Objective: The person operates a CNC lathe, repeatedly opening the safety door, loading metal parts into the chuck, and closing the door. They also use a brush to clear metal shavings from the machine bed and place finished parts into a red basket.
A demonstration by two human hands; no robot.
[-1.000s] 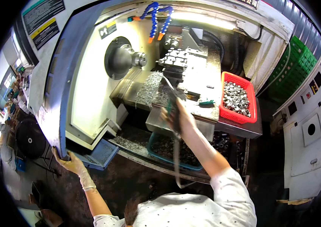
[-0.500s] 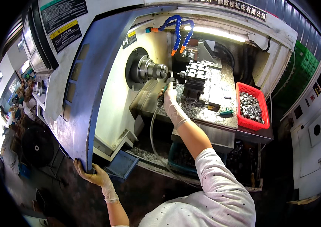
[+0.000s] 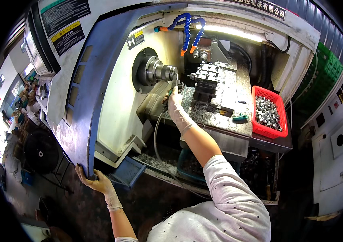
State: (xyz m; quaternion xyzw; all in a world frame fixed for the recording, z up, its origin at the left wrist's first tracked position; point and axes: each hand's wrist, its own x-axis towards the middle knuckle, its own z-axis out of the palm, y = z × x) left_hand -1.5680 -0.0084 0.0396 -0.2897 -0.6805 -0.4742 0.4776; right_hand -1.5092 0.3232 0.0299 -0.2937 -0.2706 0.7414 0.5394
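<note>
My left hand (image 3: pixel 99 184), in a pale glove, is closed round the lower edge of a lathe's blue sliding door (image 3: pixel 83 129). Reaching into the machine, my gloved right hand (image 3: pixel 175 99) grips an air blow gun (image 3: pixel 165 101), partly hidden by the fingers. A grey hose (image 3: pixel 155 139) runs down from the gun. Its nozzle is close to the front of the metal spindle chuck (image 3: pixel 165 73); whether they touch, I cannot tell. To the right of that hand stands the tool block (image 3: pixel 207 72) with several bolts on top, metal shavings lying around it.
A red basket (image 3: pixel 259 130) of small metal parts sits at the right end of the machine bed. Near it lies a green-handled tool (image 3: pixel 240 117). Blue coolant hoses (image 3: pixel 187 32) with orange tips hang above the tool block. A blue tray (image 3: pixel 127 171) sits below the opening.
My right hand has moved slightly left with the air gun, closer to the chuck face. My left hand keeps its hold on the door edge. The view has shifted a little.
</note>
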